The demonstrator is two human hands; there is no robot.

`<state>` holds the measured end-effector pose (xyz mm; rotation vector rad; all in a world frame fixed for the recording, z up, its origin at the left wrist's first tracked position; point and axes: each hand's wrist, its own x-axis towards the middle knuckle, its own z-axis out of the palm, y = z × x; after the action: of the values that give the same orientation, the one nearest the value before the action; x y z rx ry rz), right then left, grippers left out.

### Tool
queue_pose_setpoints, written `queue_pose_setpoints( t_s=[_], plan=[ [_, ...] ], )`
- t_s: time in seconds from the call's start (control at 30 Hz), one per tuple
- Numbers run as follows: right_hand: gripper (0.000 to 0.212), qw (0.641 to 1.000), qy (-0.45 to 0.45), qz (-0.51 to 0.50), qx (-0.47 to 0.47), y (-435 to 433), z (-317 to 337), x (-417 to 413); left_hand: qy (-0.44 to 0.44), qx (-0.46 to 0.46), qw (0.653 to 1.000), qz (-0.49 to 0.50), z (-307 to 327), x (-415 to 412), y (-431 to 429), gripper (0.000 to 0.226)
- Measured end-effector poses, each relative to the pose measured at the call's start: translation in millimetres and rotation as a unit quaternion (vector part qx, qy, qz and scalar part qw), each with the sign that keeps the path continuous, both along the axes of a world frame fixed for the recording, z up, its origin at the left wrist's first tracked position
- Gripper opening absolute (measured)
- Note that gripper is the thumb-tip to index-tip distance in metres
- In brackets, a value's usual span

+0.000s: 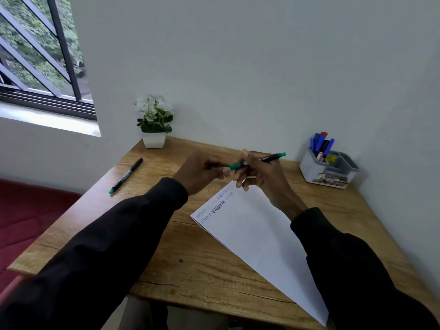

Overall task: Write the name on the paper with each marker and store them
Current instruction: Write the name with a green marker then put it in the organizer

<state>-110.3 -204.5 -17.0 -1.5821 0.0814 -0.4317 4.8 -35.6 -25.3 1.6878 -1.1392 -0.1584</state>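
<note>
Above the white paper (259,236), my right hand (259,177) grips a black marker (271,157) with a green end. My left hand (202,171) pinches the marker's green cap (235,166) at the other end. The paper's top left corner carries the same name written several times in different colours. A second black marker with a green end (126,175) lies on the wooden desk (190,263) to the left. A grey organizer (329,171) at the back right holds several markers.
A white pot with a flowering plant (154,120) stands at the desk's back left corner against the wall. A window lies at the upper left. Red seating shows left of the desk.
</note>
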Motion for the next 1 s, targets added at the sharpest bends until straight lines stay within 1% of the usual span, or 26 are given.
queue_pose_setpoints(
  t_s=[0.07, 0.17, 0.33, 0.4, 0.5, 0.57, 0.67, 0.8, 0.9, 1.0],
  plan=[
    [0.03, 1.0, 0.004, 0.016, -0.005, -0.6, 1.1, 1.2, -0.011, 0.006, 1.0, -0.003, 0.3, 4.7, -1.3, 0.012],
    [0.029, 0.998, 0.014, 0.066, 0.0, -6.8, 5.3, 2.3, -0.018, 0.017, 1.0, -0.015, 0.1, 10.0, -2.2, 0.009],
    [0.036, 0.988, 0.062, 0.14, -0.007, -22.7, 9.2, 5.4, -0.031, 0.033, 0.998, -0.033, 0.3, 21.6, -6.4, 0.01],
    [0.035, 0.991, 0.062, 0.118, -0.003, -27.4, 7.8, 7.0, -0.015, 0.035, 0.999, -0.026, -0.8, 25.7, -10.5, 0.011],
    [0.033, 0.998, 0.03, 0.044, 0.031, -37.5, -0.6, 7.3, 0.031, 0.04, 0.999, 0.002, -11.7, 33.2, -16.0, 0.014],
    [0.029, 0.999, 0.021, 0.012, 0.035, -45.1, -10.6, 5.2, 0.048, 0.054, 0.997, 0.014, -24.1, 38.6, -18.9, 0.015],
    [0.028, 0.998, 0.053, -0.016, -0.032, -49.6, -28.5, 4.0, 0.064, 0.077, 0.995, 0.031, -40.9, 45.2, -26.2, 0.019],
    [0.009, 0.99, 0.077, -0.055, -0.105, -44.5, -46.5, 9.0, 0.071, 0.086, 0.993, 0.044, -49.4, 46.4, -34.8, 0.025],
    [0.01, 0.988, 0.072, -0.072, -0.112, -38.8, -56.3, 12.1, 0.07, 0.085, 0.993, 0.05, -53.1, 45.5, -37.8, 0.027],
    [0.012, 0.991, 0.066, -0.055, -0.099, -34.8, -61.2, 10.7, 0.062, 0.083, 0.993, 0.06, -57.4, 44.5, -40.6, 0.028]
  ],
)
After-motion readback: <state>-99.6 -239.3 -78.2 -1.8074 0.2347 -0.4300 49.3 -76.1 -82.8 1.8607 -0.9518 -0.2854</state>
